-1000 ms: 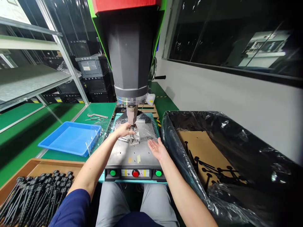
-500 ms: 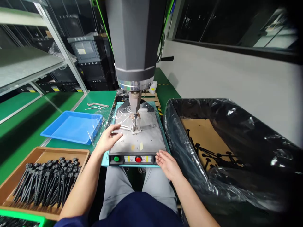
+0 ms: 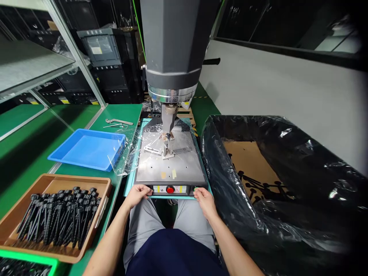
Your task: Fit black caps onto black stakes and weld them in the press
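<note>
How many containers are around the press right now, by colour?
Blue tray: 1
Brown tray: 1
Black-lined box: 1
Total: 3

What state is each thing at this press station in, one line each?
left hand, on the panel's left end, holding nothing
right hand, fingertips at the right green button
red button, uncovered, untouched
press horn, lowered close over the fixture
brown tray, full of black rods
lined box, few black parts inside
</note>
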{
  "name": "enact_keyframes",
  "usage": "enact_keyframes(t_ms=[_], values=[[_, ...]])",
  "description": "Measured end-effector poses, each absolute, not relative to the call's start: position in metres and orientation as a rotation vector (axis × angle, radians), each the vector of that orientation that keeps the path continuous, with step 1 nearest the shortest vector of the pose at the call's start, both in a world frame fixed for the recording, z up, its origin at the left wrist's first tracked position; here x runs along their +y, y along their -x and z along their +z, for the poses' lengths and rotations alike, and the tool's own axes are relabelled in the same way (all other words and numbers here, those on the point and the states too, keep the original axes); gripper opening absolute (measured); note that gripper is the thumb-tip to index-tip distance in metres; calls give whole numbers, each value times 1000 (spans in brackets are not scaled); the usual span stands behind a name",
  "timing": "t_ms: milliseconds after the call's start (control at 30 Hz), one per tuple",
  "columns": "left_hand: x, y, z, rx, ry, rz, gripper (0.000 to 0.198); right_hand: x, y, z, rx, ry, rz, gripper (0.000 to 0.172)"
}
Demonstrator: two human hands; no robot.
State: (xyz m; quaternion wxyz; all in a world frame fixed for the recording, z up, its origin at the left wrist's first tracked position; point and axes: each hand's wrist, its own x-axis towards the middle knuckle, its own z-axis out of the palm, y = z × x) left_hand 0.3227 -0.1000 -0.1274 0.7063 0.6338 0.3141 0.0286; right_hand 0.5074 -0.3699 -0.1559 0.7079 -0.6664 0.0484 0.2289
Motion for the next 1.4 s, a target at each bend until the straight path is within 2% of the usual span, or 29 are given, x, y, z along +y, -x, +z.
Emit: enact_keyframes(t_ms=[167, 367, 500, 667, 733, 967, 1067, 1100, 1200, 1233, 1300, 1400], values=[[-107, -321, -121, 729, -1375, 115, 27, -362, -496, -142, 119, 1475, 493, 28], [-113, -364, -72, 629, -1136, 235, 30, -309, -496, -88, -75, 1145, 823, 32], [-98, -408, -59, 629, -722, 372, 33, -264, -527, -60, 159, 769, 927, 24], [-73, -423, -60, 782, -480, 672, 12, -252, -568, -51, 341, 676, 711, 6], [-67, -419, -60, 783, -425, 716, 9, -256, -575, -49, 327, 683, 686, 4], [-66, -409, -49, 584, -333, 801, 14, -268, -584, -34, 284, 649, 626, 18], [-80, -418, -48, 568, -337, 832, 26, -271, -580, -32, 154, 600, 635, 9], [-87, -423, -48, 560, -351, 810, 27, -270, -576, -33, 66, 599, 663, 12], [-109, -442, -49, 507, -412, 664, 24, -261, -565, -41, -218, 742, 759, 46], [-114, -448, -48, 497, -436, 620, 23, -255, -562, -44, -276, 821, 758, 52], [-120, -458, -43, 503, -495, 583, 21, -242, -562, -48, -322, 957, 685, 53], [-116, -469, -33, 545, -583, 597, 16, -224, -574, -49, -332, 1098, 544, 46]])
